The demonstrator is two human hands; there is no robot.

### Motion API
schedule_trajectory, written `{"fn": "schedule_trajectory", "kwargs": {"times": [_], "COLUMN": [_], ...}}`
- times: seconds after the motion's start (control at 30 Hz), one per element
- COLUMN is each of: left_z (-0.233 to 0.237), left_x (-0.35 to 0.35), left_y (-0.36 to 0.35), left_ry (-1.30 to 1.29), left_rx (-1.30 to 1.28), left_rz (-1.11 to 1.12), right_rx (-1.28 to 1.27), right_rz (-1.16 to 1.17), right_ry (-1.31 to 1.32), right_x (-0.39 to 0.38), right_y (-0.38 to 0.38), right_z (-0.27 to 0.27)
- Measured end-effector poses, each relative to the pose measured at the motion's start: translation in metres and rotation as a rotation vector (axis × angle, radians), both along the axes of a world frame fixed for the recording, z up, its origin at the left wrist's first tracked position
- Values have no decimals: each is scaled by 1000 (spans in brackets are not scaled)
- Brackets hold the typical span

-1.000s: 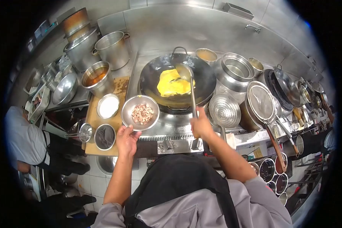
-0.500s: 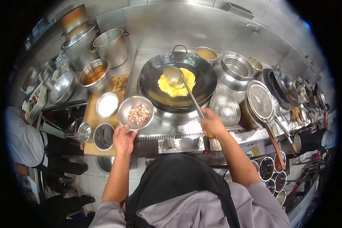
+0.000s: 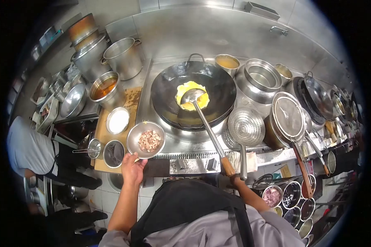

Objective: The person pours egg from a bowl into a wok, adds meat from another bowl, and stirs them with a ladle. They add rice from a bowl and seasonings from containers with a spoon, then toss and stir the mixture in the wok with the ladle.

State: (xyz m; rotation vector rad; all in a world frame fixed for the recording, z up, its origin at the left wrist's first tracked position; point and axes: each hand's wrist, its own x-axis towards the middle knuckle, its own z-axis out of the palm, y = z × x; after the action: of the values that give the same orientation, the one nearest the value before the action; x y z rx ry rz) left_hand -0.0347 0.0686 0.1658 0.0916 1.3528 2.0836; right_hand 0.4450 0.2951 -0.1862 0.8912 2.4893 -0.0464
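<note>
My left hand (image 3: 133, 169) grips the near rim of a steel bowl (image 3: 132, 145) of chopped, pinkish-brown pieces that look like meat (image 3: 149, 140). The bowl is held at the counter's front edge, left of a large black wok (image 3: 165, 88). Inside the wok lies a round of yellow egg (image 3: 186, 87). A ladle (image 3: 206, 119) rests with its head on the egg, its wooden handle reaching over the front edge. Below that handle and the perforated skimmer (image 3: 245, 125), my right hand (image 3: 236, 180) is largely hidden, so its fingers do not show.
Left of the bowl stand a container of white contents (image 3: 118, 120), a pot holding a dark ladle or cloth-like item (image 3: 113, 154) and a pot of orange liquid (image 3: 104, 88). Strainers (image 3: 289, 115) lie at right, above several ingredient tubs (image 3: 292, 194). Another person (image 3: 33, 144) stands at far left.
My right hand has let go of the ladle and dropped below the counter's front edge. The ladle head has shifted down and right on the egg. My left hand still holds the bowl.
</note>
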Motion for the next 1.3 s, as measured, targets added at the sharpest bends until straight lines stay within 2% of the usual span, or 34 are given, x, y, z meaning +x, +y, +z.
{"fn": "schedule_trajectory", "kwargs": {"times": [0.07,0.2,0.3,0.57,0.83,1.0,1.3], "left_z": [8,23,23,24,30,30,26], "left_x": [7,19,28,46,58,62,63], "left_y": [-1,6,6,9,17,22,23], "left_ry": [4,40,74,66,61,67,51], "left_rx": [-22,-62,-10,-22,-29,-37,-23], "left_rz": [-50,-23,-37,11,32,29,44], "right_rx": [-39,-103,-147,-195,-254,-291,-384], "right_rz": [206,201,192,176,156,123,55], "right_ry": [644,681,674,640,606,590,536], "right_x": [22,-5,26,35,2,-17,-15], "right_y": [12,0,22,26,31,8,17], "right_z": [-18,-41,-35,-36,-30,-29,-26]}}
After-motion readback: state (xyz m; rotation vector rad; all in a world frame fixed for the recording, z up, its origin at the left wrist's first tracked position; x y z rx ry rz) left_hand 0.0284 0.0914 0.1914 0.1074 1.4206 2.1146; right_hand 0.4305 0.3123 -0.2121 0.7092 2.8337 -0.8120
